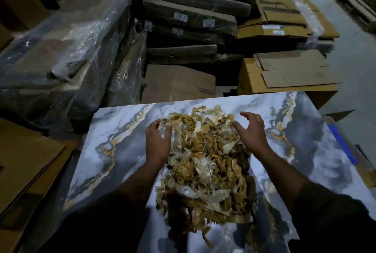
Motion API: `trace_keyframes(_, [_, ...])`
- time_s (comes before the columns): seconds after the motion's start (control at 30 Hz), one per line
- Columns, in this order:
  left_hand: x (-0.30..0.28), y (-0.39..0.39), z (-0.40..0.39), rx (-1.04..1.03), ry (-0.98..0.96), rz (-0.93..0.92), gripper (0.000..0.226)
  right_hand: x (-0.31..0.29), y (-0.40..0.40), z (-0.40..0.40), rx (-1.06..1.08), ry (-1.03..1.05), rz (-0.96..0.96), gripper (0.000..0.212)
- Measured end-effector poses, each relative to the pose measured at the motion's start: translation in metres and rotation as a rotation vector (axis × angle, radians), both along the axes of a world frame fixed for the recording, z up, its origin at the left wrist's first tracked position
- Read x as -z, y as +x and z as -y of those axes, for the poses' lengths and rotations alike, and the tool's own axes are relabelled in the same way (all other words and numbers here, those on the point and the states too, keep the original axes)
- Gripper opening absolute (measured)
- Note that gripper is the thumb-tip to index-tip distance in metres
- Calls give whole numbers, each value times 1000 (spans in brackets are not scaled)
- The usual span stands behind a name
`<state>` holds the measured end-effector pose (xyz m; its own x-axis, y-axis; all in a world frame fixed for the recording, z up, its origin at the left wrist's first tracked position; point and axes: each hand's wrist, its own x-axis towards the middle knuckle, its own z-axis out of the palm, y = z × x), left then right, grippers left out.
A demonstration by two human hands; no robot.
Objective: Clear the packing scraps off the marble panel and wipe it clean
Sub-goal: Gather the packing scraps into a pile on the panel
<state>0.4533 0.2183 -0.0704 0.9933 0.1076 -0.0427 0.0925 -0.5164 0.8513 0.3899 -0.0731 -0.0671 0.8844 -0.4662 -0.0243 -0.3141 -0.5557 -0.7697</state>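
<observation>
A white, grey and gold veined marble panel (122,151) lies flat in front of me. A big heap of packing scraps (205,163), brown tape strips and clear plastic bits, covers its middle. My left hand (157,141) rests on the left side of the heap's far end, fingers spread and curved against the scraps. My right hand (251,130) hovers at the right side of the heap, fingers apart and bent inward. Neither hand has closed on anything. No wiping cloth is in view.
Plastic-wrapped bundles (67,53) stand at the left, stacked wrapped slabs (193,14) behind the panel. Flattened cardboard boxes (291,71) sit at the back right and more cardboard (26,163) at the left. A blue strip (343,145) lies by the panel's right edge.
</observation>
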Motion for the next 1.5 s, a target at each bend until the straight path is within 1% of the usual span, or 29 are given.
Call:
trace_keyframes(0.07, [6, 16, 5, 48, 49, -23, 60, 6, 23, 12, 3, 47, -71, 53])
trace_keyframes(0.13, [12, 33, 9, 63, 84, -34, 67, 15, 42, 22, 3, 48, -161, 63])
trace_keyframes(0.23, [20, 58, 16, 70, 73, -65, 77, 27, 65, 23, -72, -57, -314, 78])
trace_keyframes(0.3, [28, 71, 21, 112, 20, -89, 86, 34, 74, 14, -171, -108, -361, 78])
trace_keyframes(0.37, [34, 74, 26, 205, 57, -97, 90, 39, 78, 5, -296, -71, -328, 72])
trace_keyframes(0.43, [37, 72, 30, 295, 152, -48, 83, 39, 79, 1, -413, -47, -280, 60])
trace_keyframes(0.5, [37, 71, 30, 350, 214, 53, 76, 33, 81, 4, -420, -67, -184, 45])
trace_keyframes(0.57, [38, 72, 28, 335, 191, 119, 71, 28, 86, 12, -340, -111, -42, 40])
trace_keyframes(0.63, [37, 75, 27, 276, 105, 137, 71, 26, 95, 17, -299, -132, 29, 48])
trace_keyframes(0.7, [33, 83, 29, 254, 62, 157, 74, 24, 107, 12, -332, -138, 3, 67])
trace_keyframes(0.77, [28, 92, 34, 311, 86, 175, 76, 22, 123, -2, -402, -126, -31, 81])
trace_keyframes(0.87, [29, 105, 42, 437, 128, 87, 79, 25, 150, -26, -514, -155, -61, 85])
trace_keyframes(0.93, [34, 105, 44, 486, 194, 29, 77, 30, 162, -39, -632, -263, -130, 78])
trace_keyframes(1.0, [40, 100, 44, 521, 273, 48, 72, 32, 162, -47, -715, -371, -184, 71])
trace_keyframes(1.03, [42, 95, 42, 541, 297, 83, 69, 33, 159, -49, -722, -391, -175, 65])
trace_keyframes(1.13, [47, 84, 37, 614, 356, 212, 60, 33, 148, -49, -712, -377, -93, 29])
trace_keyframes(1.17, [48, 81, 35, 628, 367, 222, 59, 32, 143, -45, -734, -364, -86, 26])
trace_keyframes(1.2, [49, 78, 35, 633, 374, 227, 58, 30, 138, -40, -768, -360, -97, 32])
trace_keyframes(1.23, [49, 75, 34, 633, 379, 236, 57, 29, 133, -33, -811, -369, -122, 41])
trace_keyframes(1.37, [48, 63, 28, 634, 390, 285, 54, 29, 106, -4, -999, -538, -202, 80])
trace_keyframes(1.43, [48, 58, 28, 671, 423, 296, 57, 34, 95, 2, -1037, -614, -186, 96])
trace_keyframes(1.5, [49, 52, 29, 722, 471, 312, 61, 40, 91, -1, -1033, -661, -129, 105])
